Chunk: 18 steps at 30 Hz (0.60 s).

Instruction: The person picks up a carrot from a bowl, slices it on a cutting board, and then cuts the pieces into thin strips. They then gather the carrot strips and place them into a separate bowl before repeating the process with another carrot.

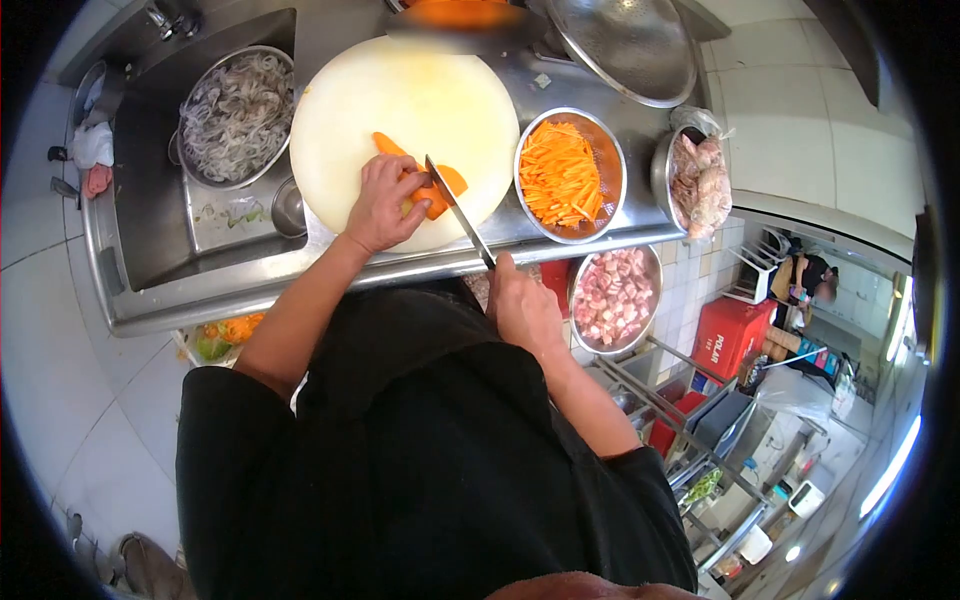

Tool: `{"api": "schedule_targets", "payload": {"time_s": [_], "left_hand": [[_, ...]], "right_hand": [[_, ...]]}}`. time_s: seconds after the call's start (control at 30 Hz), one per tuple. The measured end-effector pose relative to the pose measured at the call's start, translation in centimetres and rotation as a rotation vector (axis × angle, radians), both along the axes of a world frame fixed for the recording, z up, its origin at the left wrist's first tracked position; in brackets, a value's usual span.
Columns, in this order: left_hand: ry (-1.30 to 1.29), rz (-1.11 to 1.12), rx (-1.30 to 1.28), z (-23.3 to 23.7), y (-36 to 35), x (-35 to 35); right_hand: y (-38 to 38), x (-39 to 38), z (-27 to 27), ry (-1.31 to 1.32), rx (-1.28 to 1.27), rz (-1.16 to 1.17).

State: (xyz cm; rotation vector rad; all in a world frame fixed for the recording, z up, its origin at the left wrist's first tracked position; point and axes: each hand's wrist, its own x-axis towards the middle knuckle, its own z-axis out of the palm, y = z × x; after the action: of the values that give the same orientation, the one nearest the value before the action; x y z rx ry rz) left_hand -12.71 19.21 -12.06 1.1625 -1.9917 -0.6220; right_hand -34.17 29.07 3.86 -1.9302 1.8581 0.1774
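On the round white cutting board (340,90) lies a peeled orange carrot (392,146), partly hidden under my left hand (383,205). The fingers of that hand curl over the carrot and press it to the board. My right hand (525,305) is wrapped round the handle of a kitchen knife (463,215). Its blade slants across the carrot close to my left fingertips. A cut carrot slice (453,180) rests on the far side of the blade. Right of the board, a steel colander (610,215) holds carrot sticks (560,170).
A sink (150,255) at left holds a bowl of greyish strips (235,115). A large steel lid or bowl (630,40) stands at the back. Raw poultry (705,180) fills a bowl at right. Below the counter edge sits a bowl of diced meat (615,295). Another person (815,280) is far right.
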Motion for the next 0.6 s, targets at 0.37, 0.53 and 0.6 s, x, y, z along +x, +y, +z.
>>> {"api": "schedule_targets", "payload": {"time_s": [0.37,0.53,0.6], "left_hand": [[0.013,-0.007,-0.019,-0.5,0.0,0.1],[0.003,-0.019,0.003,-0.1,-0.1,0.3],[-0.012,-0.014,0.01,0.0,0.0,0.2]], "right_hand": [[-3.7,1.9,-7.1,-0.068,-0.004,-0.013],[-2.8,1.9,-2.8,-0.025,0.013,-0.038],[-1.5,1.7,-0.5,-0.004,0.009,-0.045]]}}
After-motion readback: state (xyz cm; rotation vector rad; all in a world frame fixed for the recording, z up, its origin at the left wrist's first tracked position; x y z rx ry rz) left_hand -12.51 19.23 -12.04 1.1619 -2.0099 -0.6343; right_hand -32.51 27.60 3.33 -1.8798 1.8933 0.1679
